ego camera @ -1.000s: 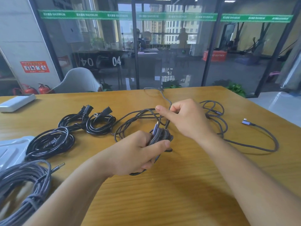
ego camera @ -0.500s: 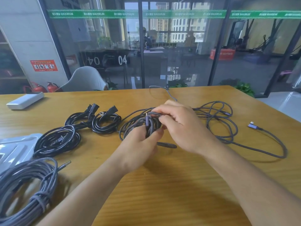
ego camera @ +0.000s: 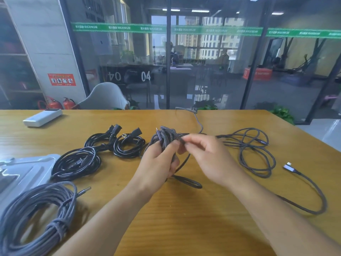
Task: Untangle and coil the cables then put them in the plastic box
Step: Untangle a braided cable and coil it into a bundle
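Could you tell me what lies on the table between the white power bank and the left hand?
In the head view, black cable coils lie between power bank and left hand.

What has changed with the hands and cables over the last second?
The right hand came in over the braided coil and now pinches a strand beside it, carrying on the wrap. The left hand still grips the coil. The black cables and grey bundle stayed put.

Left hand (ego camera: 158,163) grips braided coil (ego camera: 166,137) above worktop (ego camera: 184,218); right hand (ego camera: 208,156) pinches its strand. Black coils (ego camera: 88,157) left, loose cable (ego camera: 258,154) right.
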Tool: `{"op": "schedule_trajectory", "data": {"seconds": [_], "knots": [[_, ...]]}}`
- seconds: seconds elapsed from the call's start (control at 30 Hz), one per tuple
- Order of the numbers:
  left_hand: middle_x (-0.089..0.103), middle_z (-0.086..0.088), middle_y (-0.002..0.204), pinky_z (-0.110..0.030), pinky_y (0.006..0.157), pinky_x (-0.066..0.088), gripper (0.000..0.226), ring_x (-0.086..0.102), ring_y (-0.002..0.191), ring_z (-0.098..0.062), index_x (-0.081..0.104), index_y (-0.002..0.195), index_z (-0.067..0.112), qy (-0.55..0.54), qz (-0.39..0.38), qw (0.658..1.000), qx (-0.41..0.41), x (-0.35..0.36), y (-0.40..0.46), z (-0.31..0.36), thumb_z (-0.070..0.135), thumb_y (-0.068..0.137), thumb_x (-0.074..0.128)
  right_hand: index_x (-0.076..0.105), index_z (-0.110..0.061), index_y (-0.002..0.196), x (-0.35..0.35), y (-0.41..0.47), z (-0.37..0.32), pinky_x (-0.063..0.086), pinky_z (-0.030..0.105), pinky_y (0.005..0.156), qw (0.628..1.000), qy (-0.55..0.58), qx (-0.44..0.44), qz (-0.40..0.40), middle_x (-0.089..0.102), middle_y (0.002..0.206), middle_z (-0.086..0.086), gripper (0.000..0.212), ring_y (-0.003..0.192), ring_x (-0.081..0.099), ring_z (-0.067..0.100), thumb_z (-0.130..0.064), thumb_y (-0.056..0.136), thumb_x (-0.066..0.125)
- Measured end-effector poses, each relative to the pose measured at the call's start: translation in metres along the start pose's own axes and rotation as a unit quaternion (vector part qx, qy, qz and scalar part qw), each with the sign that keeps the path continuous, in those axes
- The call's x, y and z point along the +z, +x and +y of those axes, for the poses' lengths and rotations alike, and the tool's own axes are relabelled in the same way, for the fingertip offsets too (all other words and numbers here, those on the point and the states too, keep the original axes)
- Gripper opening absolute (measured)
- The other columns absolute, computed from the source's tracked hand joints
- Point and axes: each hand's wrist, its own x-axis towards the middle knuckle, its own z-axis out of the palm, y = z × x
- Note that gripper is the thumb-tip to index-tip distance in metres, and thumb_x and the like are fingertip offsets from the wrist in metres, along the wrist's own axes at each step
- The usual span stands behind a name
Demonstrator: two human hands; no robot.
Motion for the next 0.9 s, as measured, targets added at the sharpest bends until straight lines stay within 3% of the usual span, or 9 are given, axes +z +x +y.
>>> {"op": "schedule_trajectory", "data": {"seconds": [0.1,0.23,0.3,0.4,0.5,0.63,0.77,0.83,0.9], "knots": [[0.045,-0.007,0.064,-0.029,0.053,0.032,0.046,0.037,0.059,-0.022,0.054,0.08,0.008,-0.021,0.023,0.999,-0.009,-0.006,0.003,0.0,0.039,0.109,0.039,0.065,-0.031,0.14,0.011,-0.005,0.004,0.05,0.026,0.099,0.99,-0.119,-0.075,0.002,0.073,0.115,-0.018,0.04,0.11,0.064,-0.001,-0.014,0.106,0.051],[0.043,-0.009,0.061,-0.025,0.051,0.035,0.063,0.038,0.056,-0.02,0.043,0.072,0.008,-0.017,0.068,0.997,0.019,-0.011,0.005,0.004,0.061,0.106,0.04,0.051,-0.029,0.153,0.019,-0.009,0.003,0.048,0.021,0.08,0.956,-0.219,-0.194,-0.008,0.072,0.106,-0.018,0.05,0.086,0.059,0.0,-0.012,0.106,0.049],[0.04,-0.01,0.058,-0.031,0.053,0.034,0.066,0.036,0.055,-0.021,0.041,0.069,0.003,-0.011,0.092,0.995,0.028,-0.015,0.006,0.004,0.059,0.105,0.044,0.057,-0.026,0.146,0.021,-0.012,0.004,0.053,0.023,0.085,0.973,-0.142,-0.184,-0.013,0.076,0.108,-0.017,0.043,0.092,0.069,0.0,-0.013,0.105,0.056],[0.037,-0.016,0.058,-0.032,0.052,0.031,0.065,0.032,0.055,-0.025,0.036,0.072,-0.004,-0.014,0.113,0.992,0.054,-0.021,0.008,0.004,0.049,0.107,0.047,0.07,-0.022,0.115,0.021,-0.01,0.005,0.057,0.029,0.088,0.995,-0.009,-0.094,-0.031,0.078,0.096,-0.014,0.014,0.095,0.074,0.005,-0.02,0.105,0.06],[0.039,-0.019,0.062,-0.032,0.049,0.03,0.062,0.033,0.058,-0.028,0.037,0.078,-0.008,-0.026,0.134,0.988,0.073,-0.028,0.011,0.005,0.046,0.109,0.044,0.066,-0.024,0.092,0.023,-0.006,0.014,0.053,0.041,0.078,0.984,-0.146,-0.093,-0.029,0.07,0.082,-0.009,0.035,0.083,0.066,0.01,-0.043,0.109,0.043],[0.051,-0.016,0.064,-0.031,0.052,0.037,0.058,0.042,0.056,-0.025,0.051,0.072,0.006,-0.049,0.159,0.985,0.044,-0.035,0.012,0.004,0.049,0.109,0.041,0.063,-0.021,0.093,0.036,-0.011,0.019,0.047,0.044,0.066,0.971,-0.175,-0.155,-0.044,0.058,0.071,-0.008,0.039,0.069,0.056,0.015,-0.041,0.111,0.035],[0.052,-0.01,0.063,-0.035,0.061,0.038,0.062,0.046,0.058,-0.024,0.056,0.056,0.025,-0.121,0.134,0.982,0.055,-0.037,0.011,0.006,0.05,0.11,0.039,0.055,-0.025,0.091,0.052,-0.022,0.007,0.039,0.038,0.056,0.975,-0.013,-0.133,-0.175,0.049,0.06,-0.003,0.029,0.055,0.044,0.021,-0.029,0.114,0.038],[0.049,-0.007,0.062,-0.036,0.062,0.04,0.058,0.046,0.058,-0.024,0.056,0.06,0.024,-0.174,0.102,0.978,0.055,-0.037,0.011,0.009,0.05,0.11,0.039,0.055,-0.032,0.089,0.053,-0.022,0.006,0.033,0.033,0.056,0.973,0.024,-0.119,-0.197,0.041,0.06,-0.007,0.032,0.055,0.037,0.02,-0.027,0.114,0.038],[0.046,-0.005,0.061,-0.031,0.059,0.043,0.049,0.046,0.056,-0.024,0.052,0.072,0.018,-0.23,0.061,0.97,0.047,-0.037,0.009,0.012,0.048,0.109,0.041,0.063,-0.022,0.097,0.052,-0.02,0.01,0.031,0.03,0.057,0.97,0.015,-0.113,-0.213,0.038,0.061,-0.009,0.032,0.056,0.035,0.016,-0.029,0.114,0.037]]}}
